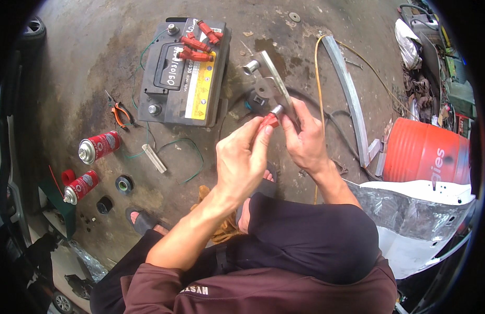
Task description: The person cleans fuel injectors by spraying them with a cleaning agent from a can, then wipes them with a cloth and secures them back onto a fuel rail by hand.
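My left hand (238, 154) pinches a small red fuel injector (270, 121) between thumb and fingertips. Its upper end meets a short metal cup on a fuel rail (277, 82), a silvery metal bar; how deep it sits is hidden. The lower end of the rail is gripped in my right hand (307, 137), with the bar pointing up and away. A second metal cup (251, 67) sticks out near the rail's far end. Beyond my hands to the left, three similar red injectors (196, 43) lie on top of a dark car battery (171, 107).
Orange-handled pliers (118, 113), two red spray cans (100, 146) and a tape roll (124, 184) lie left. Thin green wire (199, 152) trails across the floor (279, 26). A curved metal strip (347, 83), black hose (334, 123) and red bucket (417, 152) are on the right.
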A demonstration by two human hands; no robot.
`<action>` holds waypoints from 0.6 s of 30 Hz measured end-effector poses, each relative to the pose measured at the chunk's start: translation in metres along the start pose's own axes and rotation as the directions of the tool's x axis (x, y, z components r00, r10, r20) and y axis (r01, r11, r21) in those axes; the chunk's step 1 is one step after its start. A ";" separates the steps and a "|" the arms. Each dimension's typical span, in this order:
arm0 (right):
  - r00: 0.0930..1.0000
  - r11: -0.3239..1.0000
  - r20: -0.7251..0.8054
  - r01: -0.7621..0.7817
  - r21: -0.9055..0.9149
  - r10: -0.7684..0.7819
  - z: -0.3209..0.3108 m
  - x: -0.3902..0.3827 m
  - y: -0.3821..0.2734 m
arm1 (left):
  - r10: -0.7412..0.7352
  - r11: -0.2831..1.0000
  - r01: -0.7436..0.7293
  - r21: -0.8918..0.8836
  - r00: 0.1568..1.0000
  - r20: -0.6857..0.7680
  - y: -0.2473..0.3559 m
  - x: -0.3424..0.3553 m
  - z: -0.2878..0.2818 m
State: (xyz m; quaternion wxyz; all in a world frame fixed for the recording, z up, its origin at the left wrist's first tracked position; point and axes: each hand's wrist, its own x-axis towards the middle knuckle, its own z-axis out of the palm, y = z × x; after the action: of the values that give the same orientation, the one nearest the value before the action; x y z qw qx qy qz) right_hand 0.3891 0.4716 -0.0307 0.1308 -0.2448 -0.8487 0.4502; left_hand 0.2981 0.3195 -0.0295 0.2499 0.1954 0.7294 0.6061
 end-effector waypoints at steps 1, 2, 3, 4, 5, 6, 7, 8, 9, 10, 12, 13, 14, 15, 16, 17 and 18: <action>1.000 1.000 0.001 0.000 -0.002 0.000 0.000 0.001 0.000 | 0.000 1.000 0.000 -0.002 1.000 -0.001 0.002 0.001 -0.001; 1.000 0.999 -0.011 0.016 -0.031 -0.016 0.000 0.001 -0.001 | 0.002 1.000 -0.001 -0.028 1.000 0.016 0.006 0.002 -0.001; 0.999 0.998 -0.021 0.031 -0.060 -0.032 -0.001 0.001 -0.001 | 0.004 0.999 -0.003 -0.054 0.999 0.032 0.009 0.003 -0.002; 0.999 0.998 -0.019 0.032 -0.061 -0.033 -0.001 0.001 -0.002 | 0.004 0.998 -0.002 -0.055 1.000 0.030 0.008 0.003 -0.001; 0.999 0.997 -0.019 0.032 -0.066 -0.034 -0.001 0.001 -0.004 | 0.004 1.000 -0.003 -0.028 0.999 0.032 0.006 0.003 -0.001; 0.999 0.997 -0.018 0.032 -0.072 -0.034 0.000 0.001 -0.005 | 0.004 1.000 -0.004 -0.001 0.999 0.035 0.005 0.003 -0.002; 0.999 0.997 -0.017 0.034 -0.071 -0.035 0.000 0.001 -0.005 | 0.004 1.000 -0.004 -0.001 0.999 0.033 0.007 0.002 -0.002; 0.999 0.996 -0.020 0.034 -0.078 -0.035 0.002 -0.001 -0.003 | -0.037 0.999 0.038 -0.019 0.999 0.030 0.010 0.001 -0.001; 0.999 0.996 -0.023 0.034 -0.084 -0.036 0.003 -0.001 -0.002 | -0.078 0.996 0.079 -0.037 0.997 0.027 0.013 0.000 -0.002; 0.999 0.996 -0.020 0.035 -0.081 -0.037 0.002 -0.002 -0.002 | -0.080 0.996 0.081 -0.035 0.997 0.024 0.014 0.001 -0.004; 1.000 0.995 0.000 0.028 -0.099 -0.029 -0.003 -0.002 -0.002 | -0.282 0.937 0.307 -0.166 0.946 0.159 0.015 0.004 -0.009; 1.000 0.995 0.001 0.027 -0.101 -0.027 -0.004 -0.003 -0.003 | -0.283 0.936 0.309 -0.168 0.946 0.160 0.012 0.005 -0.009; 0.999 0.994 0.010 0.032 -0.103 -0.032 -0.005 -0.003 -0.004 | -0.317 0.889 0.366 -0.276 0.926 0.205 0.007 0.005 -0.009; 0.999 0.994 0.019 0.038 -0.104 -0.036 -0.005 -0.003 -0.004 | -0.344 0.826 0.420 -0.377 0.904 0.253 0.002 0.005 -0.010; 0.999 0.994 0.020 0.038 -0.102 -0.036 -0.005 -0.003 -0.004 | -0.346 0.826 0.421 -0.375 0.904 0.252 -0.001 0.006 -0.011; 0.999 0.994 0.023 0.044 -0.101 -0.042 -0.006 -0.003 -0.004 | -0.366 0.738 0.479 -0.475 0.876 0.313 -0.003 0.007 -0.012; 0.998 0.994 0.027 0.051 -0.099 -0.049 -0.006 -0.003 -0.004 | -0.377 0.634 0.532 -0.561 0.846 0.377 -0.004 0.009 -0.013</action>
State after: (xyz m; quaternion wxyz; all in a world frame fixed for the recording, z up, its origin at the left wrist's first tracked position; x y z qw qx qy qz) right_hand 0.3929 0.4727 -0.0238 0.1191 -0.2240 -0.8775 0.4069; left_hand 0.2834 0.3138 -0.0331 0.5271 -0.0274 0.4666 0.7096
